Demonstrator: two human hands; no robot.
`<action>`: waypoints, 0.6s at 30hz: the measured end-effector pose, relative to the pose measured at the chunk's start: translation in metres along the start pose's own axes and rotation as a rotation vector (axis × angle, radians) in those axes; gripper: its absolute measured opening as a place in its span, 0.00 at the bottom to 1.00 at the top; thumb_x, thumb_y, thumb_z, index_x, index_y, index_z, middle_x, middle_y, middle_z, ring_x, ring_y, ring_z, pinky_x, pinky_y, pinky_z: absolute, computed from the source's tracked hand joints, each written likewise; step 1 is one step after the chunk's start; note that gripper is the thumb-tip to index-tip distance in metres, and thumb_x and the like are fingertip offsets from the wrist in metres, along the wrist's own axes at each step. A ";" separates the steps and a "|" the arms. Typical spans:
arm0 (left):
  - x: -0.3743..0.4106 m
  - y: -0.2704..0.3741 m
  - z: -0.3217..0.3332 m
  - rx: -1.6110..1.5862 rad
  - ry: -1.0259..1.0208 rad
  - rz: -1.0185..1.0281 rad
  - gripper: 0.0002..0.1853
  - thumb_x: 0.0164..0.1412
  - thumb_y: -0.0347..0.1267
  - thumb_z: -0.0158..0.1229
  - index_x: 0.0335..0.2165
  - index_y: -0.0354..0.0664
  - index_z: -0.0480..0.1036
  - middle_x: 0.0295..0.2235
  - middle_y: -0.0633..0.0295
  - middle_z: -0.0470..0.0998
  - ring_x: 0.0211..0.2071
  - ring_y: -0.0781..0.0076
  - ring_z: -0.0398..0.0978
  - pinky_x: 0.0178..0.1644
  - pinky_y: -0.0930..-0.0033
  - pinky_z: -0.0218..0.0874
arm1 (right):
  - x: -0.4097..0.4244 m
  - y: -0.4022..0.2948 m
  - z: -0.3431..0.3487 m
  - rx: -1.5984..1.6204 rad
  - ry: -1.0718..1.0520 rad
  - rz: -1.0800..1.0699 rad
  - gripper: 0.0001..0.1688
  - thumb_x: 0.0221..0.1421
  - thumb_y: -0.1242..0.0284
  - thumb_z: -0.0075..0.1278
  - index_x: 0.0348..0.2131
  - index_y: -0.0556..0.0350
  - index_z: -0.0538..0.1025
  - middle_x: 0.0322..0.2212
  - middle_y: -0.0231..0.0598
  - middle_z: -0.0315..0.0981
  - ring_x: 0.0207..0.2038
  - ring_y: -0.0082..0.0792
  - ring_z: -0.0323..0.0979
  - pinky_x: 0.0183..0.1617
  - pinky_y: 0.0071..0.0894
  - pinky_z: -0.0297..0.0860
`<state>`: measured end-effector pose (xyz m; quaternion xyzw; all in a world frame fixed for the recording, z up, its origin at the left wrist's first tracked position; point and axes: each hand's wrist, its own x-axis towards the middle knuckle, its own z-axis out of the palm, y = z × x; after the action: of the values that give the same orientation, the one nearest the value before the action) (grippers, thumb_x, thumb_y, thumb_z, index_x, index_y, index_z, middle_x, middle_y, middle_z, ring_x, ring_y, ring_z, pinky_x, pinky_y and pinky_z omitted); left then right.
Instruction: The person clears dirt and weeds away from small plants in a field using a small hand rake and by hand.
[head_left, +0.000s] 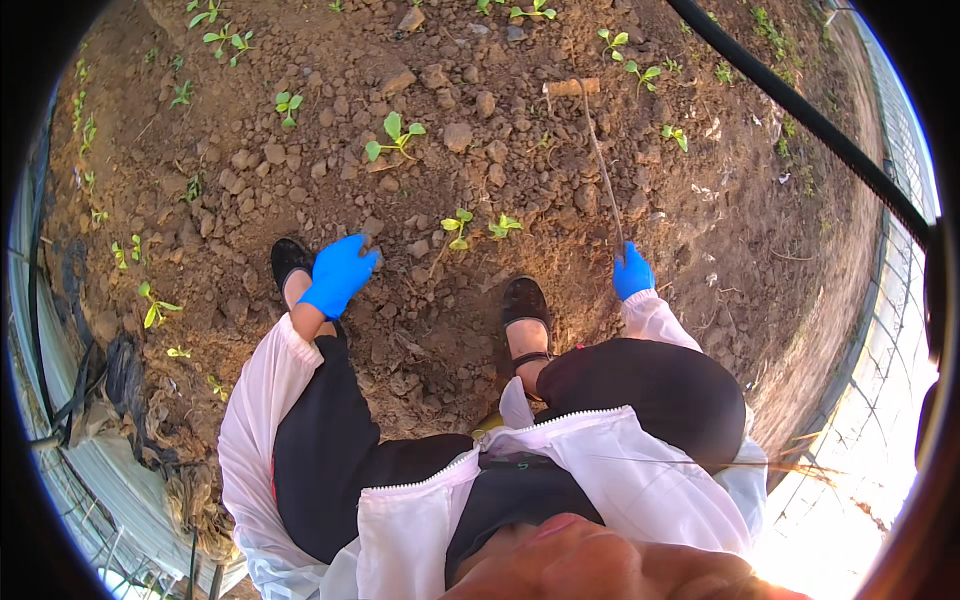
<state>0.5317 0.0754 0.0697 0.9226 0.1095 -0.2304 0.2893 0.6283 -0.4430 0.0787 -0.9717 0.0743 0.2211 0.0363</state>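
My right hand, in a blue glove, grips the near end of a thin-shafted hand tool that looks like a hoe. Its shaft runs away from me to a short tan crosspiece resting on the soil. My left hand, also gloved in blue, hangs over the ground beside my left shoe. Its fingers look curled and the tips are dark or soiled; whether they hold anything is unclear. Between my hands, two small green seedlings grow close together. Farther out stands a larger seedling.
Cloddy brown soil spreads before me, with more seedlings along the left. A black hose or strap crosses the upper right. Crumpled dark plastic film lies at left. Wire mesh lines the right edge. My right shoe is planted mid-view.
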 end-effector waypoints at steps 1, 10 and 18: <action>-0.003 0.000 0.001 -0.019 0.008 0.007 0.22 0.58 0.45 0.55 0.42 0.39 0.75 0.36 0.48 0.78 0.37 0.46 0.76 0.41 0.51 0.67 | 0.003 0.000 -0.009 -0.101 0.021 -0.041 0.28 0.58 0.62 0.48 0.57 0.46 0.66 0.44 0.54 0.73 0.46 0.55 0.72 0.45 0.50 0.68; -0.007 -0.001 0.003 -0.004 -0.041 0.008 0.24 0.59 0.45 0.55 0.46 0.39 0.74 0.41 0.47 0.78 0.41 0.47 0.76 0.45 0.53 0.67 | 0.059 -0.079 -0.027 -0.477 0.136 -0.916 0.30 0.55 0.60 0.52 0.58 0.31 0.66 0.62 0.35 0.55 0.64 0.44 0.54 0.65 0.48 0.52; -0.013 0.003 -0.013 -0.051 -0.168 -0.148 0.24 0.60 0.43 0.56 0.47 0.35 0.73 0.43 0.44 0.77 0.44 0.48 0.76 0.46 0.56 0.67 | 0.067 -0.069 -0.050 -0.676 0.194 -0.578 0.28 0.55 0.62 0.52 0.56 0.30 0.67 0.62 0.35 0.56 0.65 0.45 0.52 0.66 0.48 0.51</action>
<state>0.5265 0.0797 0.0874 0.8817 0.1586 -0.3248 0.3032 0.7204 -0.3886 0.0970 -0.9262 -0.2731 0.1214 -0.2300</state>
